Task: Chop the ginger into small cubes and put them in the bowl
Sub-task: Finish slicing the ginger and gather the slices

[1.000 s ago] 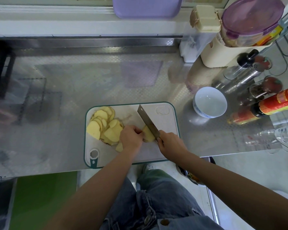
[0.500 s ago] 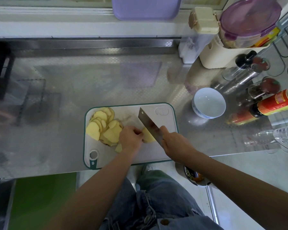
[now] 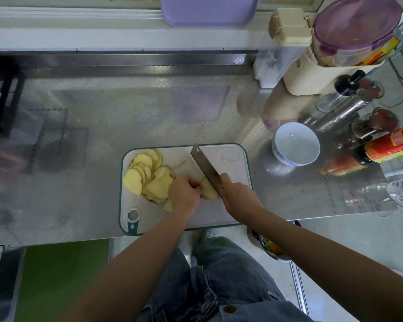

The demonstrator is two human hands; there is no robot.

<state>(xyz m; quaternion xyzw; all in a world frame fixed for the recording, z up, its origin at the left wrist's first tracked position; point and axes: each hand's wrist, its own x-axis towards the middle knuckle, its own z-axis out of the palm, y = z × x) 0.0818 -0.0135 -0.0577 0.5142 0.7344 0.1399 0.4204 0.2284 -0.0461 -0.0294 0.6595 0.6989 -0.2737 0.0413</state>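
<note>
Ginger piece under the knife, mid cutting board.
Left hand is curled and pins the piece at the board's centre. Right hand grips the knife handle, blade against the piece. Cut slices are heaped on the board's left half. The bowl stands on the tabletop, beyond the board's far right corner.

Ginger slices are looking pale yellow, the white board is wearing a teal rim, the white bowl is showing blue marks outside, and the silver worktop is sporting fine checks.
</note>
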